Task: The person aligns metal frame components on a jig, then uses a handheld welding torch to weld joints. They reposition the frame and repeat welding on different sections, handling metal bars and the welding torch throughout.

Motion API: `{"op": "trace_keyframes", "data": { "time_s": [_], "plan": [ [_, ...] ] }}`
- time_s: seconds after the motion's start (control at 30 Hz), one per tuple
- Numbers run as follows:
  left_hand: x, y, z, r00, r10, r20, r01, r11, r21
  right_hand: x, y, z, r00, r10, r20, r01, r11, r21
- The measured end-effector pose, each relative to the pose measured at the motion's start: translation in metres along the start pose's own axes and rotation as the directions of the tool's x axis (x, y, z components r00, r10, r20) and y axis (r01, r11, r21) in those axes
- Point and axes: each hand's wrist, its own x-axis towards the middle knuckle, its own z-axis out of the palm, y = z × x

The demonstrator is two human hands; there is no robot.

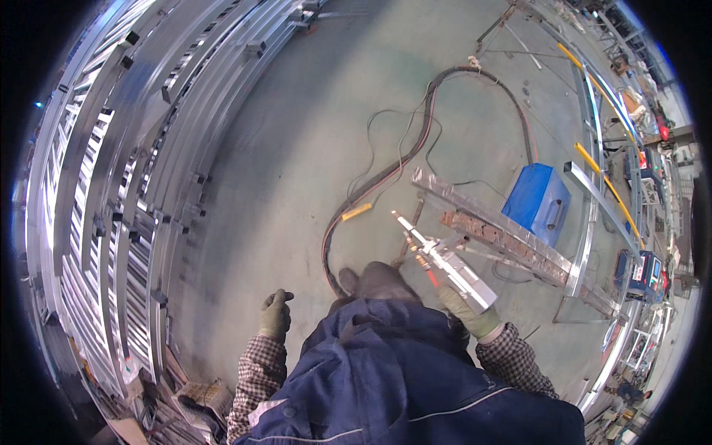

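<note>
In my right hand [475, 315], gloved in pale green, is a silver welding gun [454, 268]. Its thin nozzle points up and to the left, and a red and brass-coloured part runs along its side. The nozzle is apart from the metal beam on the stand. Down at the left hangs my left hand [275, 314], in a green glove with dark fingertips. Its fingers are loosely bent and somewhat apart, with nothing visible in them. The floor lies below it.
A metal beam [512, 231] rests on a stand at the right, by a blue box [535, 199]. A thick black hose [424, 126] loops over the floor, near a small yellow piece [357, 212]. Stacked metal frames [133, 170] fill the left side. Yellow bars [610, 185] line the far right.
</note>
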Motion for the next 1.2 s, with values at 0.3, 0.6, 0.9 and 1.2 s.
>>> {"op": "trace_keyframes", "data": {
  "time_s": [0.3, 0.6, 0.9, 1.2],
  "plan": [
    [-0.039, 0.014, 0.049, 0.989, 0.138, 0.050, -0.136, 0.989, -0.051, 0.014, 0.021, -0.013, 0.959, -0.259, 0.112, 0.258, 0.966, 0.031],
    [-0.045, 0.074, 0.027, 0.953, 0.300, 0.041, -0.303, 0.949, 0.093, -0.007, 0.005, 0.010, 0.956, -0.293, -0.016, 0.293, 0.953, 0.072],
    [-0.005, 0.191, -0.005, 0.964, 0.218, 0.153, -0.237, 0.963, 0.124, 0.021, -0.043, 0.052, 0.910, -0.192, -0.368, 0.254, 0.959, 0.128],
    [0.068, 0.302, 0.026, 0.948, 0.113, 0.296, -0.210, 0.925, 0.317, 0.027, -0.129, 0.091, 0.848, 0.031, -0.528, -0.004, 0.999, 0.053]
  ]
}}
